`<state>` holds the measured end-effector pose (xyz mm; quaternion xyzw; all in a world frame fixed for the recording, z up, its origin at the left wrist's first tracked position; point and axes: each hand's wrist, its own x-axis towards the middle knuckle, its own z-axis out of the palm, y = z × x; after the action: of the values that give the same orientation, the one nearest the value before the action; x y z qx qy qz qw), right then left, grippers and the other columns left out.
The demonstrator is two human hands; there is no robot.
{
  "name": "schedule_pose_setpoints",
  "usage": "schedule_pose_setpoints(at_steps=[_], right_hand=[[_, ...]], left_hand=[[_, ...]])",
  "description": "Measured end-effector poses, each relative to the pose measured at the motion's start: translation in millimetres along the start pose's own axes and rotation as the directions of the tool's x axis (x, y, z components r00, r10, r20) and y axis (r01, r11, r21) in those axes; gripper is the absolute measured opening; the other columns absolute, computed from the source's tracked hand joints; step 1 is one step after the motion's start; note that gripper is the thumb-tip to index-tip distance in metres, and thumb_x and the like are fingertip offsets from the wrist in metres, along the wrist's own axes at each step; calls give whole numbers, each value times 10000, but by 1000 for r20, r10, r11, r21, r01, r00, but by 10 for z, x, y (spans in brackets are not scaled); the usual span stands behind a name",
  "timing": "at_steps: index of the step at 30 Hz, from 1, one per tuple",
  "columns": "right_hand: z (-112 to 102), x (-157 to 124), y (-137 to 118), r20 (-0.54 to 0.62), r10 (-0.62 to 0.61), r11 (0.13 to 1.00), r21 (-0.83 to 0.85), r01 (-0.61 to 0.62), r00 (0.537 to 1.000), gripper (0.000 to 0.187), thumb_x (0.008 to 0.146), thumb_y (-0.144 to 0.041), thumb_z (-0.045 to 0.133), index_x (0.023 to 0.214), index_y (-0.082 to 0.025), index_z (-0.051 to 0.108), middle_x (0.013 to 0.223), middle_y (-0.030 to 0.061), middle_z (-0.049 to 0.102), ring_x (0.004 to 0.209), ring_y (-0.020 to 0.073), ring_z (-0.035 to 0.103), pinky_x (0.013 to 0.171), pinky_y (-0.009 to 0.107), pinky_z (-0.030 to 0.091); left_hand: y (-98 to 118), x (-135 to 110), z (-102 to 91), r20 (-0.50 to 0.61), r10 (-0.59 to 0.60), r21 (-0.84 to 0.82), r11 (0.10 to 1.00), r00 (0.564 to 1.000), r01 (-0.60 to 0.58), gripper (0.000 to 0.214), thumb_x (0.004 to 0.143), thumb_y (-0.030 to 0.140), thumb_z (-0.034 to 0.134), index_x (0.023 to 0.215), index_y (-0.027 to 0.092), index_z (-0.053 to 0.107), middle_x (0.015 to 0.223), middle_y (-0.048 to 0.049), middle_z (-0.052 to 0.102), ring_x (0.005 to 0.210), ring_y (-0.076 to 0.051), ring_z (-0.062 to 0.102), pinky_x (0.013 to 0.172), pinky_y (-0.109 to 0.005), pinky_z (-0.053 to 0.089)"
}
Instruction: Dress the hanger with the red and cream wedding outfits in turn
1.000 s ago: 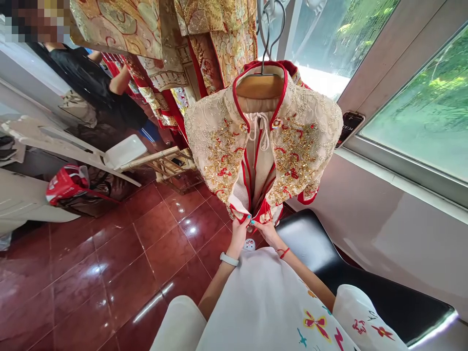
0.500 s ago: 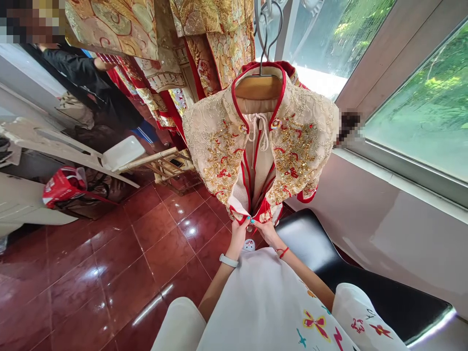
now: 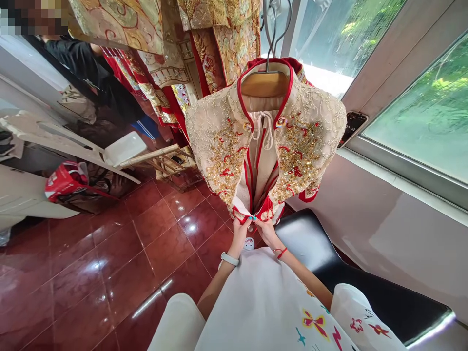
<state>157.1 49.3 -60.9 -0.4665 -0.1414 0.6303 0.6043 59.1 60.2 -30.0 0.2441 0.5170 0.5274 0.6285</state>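
Observation:
An embroidered cream jacket (image 3: 212,122) with red piping, gold sequins and red beads hangs on a wooden hanger (image 3: 265,85) in front of me. Its collar ties are knotted in a bow, and the front gapes below that. My left hand (image 3: 241,231) pinches the left lower front corner of the jacket between thumb and fingers. Close beside it, my right hand (image 3: 265,230) grips the opposite corner. Both thumbs, with blue nails, nearly meet where the two hem edges come together. Whatever fastening lies under the fingertips is too small to make out.
A black chair (image 3: 310,243) stands close on my right below the window (image 3: 431,107). More gold and red garments (image 3: 226,44) hang behind. At left are a bamboo rack (image 3: 175,163), a red bag (image 3: 68,180) and a person in a black top (image 3: 87,68). A phone (image 3: 353,127) leans by the window frame.
The view has shifted slightly, so the jacket appears a little further right. Both hands keep their pinch on the hem corners, with hardly any movement.

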Motion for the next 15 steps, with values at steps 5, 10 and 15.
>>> schedule_pose_setpoints(at_steps=[5,10,15], right_hand=[[-10,14,-16,-2,11,1000,25,-11,1000,454,458,-404,952,690,-227,605,667,-24,641,601,139,533,586,292,455],[0,22,-27,43,7,999,42,-8,999,432,491,-406,947,737,-219,645,727,-6,689,676,150,593,675,299,506],[-3,35,-12,65,-6,998,65,2,998,430,502,-393,942,717,-216,615,701,-20,672,658,139,585,672,293,511]], left_hand=[[-90,57,-26,38,-43,-30,999,998,44,397,516,374,925,725,152,671,662,14,637,596,-101,519,607,-243,414],[-55,55,-10,71,-39,-49,998,997,43,419,535,395,913,797,144,703,747,-13,678,678,-123,568,659,-250,438],[53,-3,-2,53,39,141,989,998,-47,358,584,419,868,726,143,690,681,3,642,650,-126,541,650,-258,435]])
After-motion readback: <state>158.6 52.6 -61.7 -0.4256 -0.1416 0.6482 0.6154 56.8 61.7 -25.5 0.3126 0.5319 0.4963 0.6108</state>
